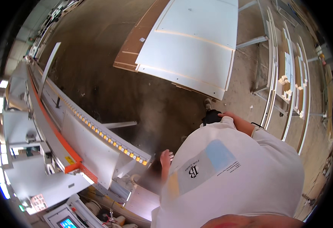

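The roller rail (98, 130) is standing just beside the left hand (166, 155), its long axis running from its near end by that hand toward the far left edge of the floor (98, 41). The white shirt (231, 178) is hanging over the body, its hem pointing forward, with the right hand (227, 114) lying against that hem, above the dark trousers (212, 118).

The shirt is hiding most of the legs and the left upper arm; the far end of the rail is becoming hard to make out, and the lower edge of the view is cutting off the screen (66, 223).

The left forearm is reaching forward, the hand's fingers loosely parted and seemingly holding nothing. The right arm is bending inward across the hip; whether its fingers are gripping cloth, I cannot tell.

Beyond, white boards (196, 41) are lying stacked, and long strips (288, 76) are resting along the floor's right edge.
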### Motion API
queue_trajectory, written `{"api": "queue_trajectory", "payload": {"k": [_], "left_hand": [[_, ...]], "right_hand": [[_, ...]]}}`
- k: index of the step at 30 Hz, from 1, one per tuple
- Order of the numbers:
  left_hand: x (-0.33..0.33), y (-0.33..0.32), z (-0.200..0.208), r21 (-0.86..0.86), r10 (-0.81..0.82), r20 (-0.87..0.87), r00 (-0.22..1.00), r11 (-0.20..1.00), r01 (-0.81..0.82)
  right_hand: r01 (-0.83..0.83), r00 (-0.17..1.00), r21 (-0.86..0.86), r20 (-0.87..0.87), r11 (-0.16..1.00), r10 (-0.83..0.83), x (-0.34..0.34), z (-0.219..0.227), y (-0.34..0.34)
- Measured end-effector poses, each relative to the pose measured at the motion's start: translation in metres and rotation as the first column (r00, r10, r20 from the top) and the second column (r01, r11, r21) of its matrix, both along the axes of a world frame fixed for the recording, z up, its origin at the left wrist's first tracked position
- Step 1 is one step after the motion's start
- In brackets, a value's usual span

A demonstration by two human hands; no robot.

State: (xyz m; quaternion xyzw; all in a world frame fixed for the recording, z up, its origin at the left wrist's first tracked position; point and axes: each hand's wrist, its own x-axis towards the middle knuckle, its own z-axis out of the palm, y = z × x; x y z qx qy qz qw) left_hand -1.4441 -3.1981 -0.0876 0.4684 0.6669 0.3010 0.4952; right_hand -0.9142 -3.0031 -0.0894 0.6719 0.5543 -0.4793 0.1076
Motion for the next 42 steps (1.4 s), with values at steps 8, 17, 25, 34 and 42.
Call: {"api": "queue_trajectory", "payload": {"k": [8,17,25,34,42], "left_hand": [[0.076,0.103,0.076,-0.431,0.276,0.031,0.961,0.871,-0.236],[0.205,0.151,0.081,-0.407,-0.220,-0.029,0.975,0.893,0.189],[0.320,0.201,0.164,-0.538,-0.029,-0.042,0.999,0.843,0.002],[0.334,0.241,0.188,-0.564,-0.234,-0.150,0.961,0.818,0.111],[0.324,0.261,0.154,-0.743,0.425,0.173,0.889,0.648,-0.166]], "right_hand": [[0.555,0.829,0.147,-0.174,0.818,-0.531,0.078,0.025,0.106],[0.759,0.648,0.327,-0.283,0.564,-0.707,0.214,-0.001,0.306],[0.723,0.634,0.426,-0.097,0.543,-0.767,0.279,-0.052,0.448],[0.799,0.545,0.312,-0.013,0.515,-0.838,0.258,-0.004,0.488],[0.742,0.615,0.377,-0.054,0.555,-0.786,0.296,-0.055,0.488]]}}
